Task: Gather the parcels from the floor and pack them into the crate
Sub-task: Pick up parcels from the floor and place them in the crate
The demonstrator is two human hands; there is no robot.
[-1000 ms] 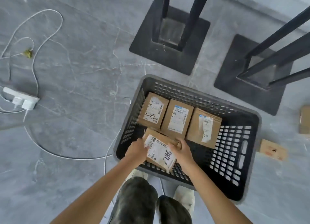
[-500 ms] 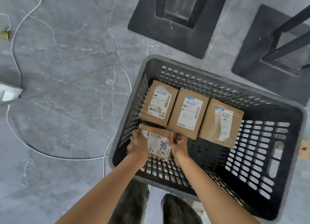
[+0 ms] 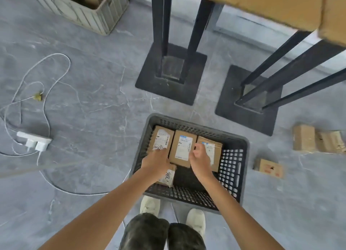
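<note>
Your left hand (image 3: 156,161) lies flat on the small brown cardboard parcel (image 3: 168,176) in the near-left corner of the dark grey perforated plastic crate (image 3: 232,165). Your right hand (image 3: 200,158) hovers loosely curled and empty. The nearest floor parcel (image 3: 268,168) looks light and stiff; pinch it across its long edges.

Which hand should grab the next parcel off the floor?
Right. The nearest floor parcel lies right of the crate, on the right hand's side, and that hand holds nothing; the left hand is over the crate's left end.
</note>
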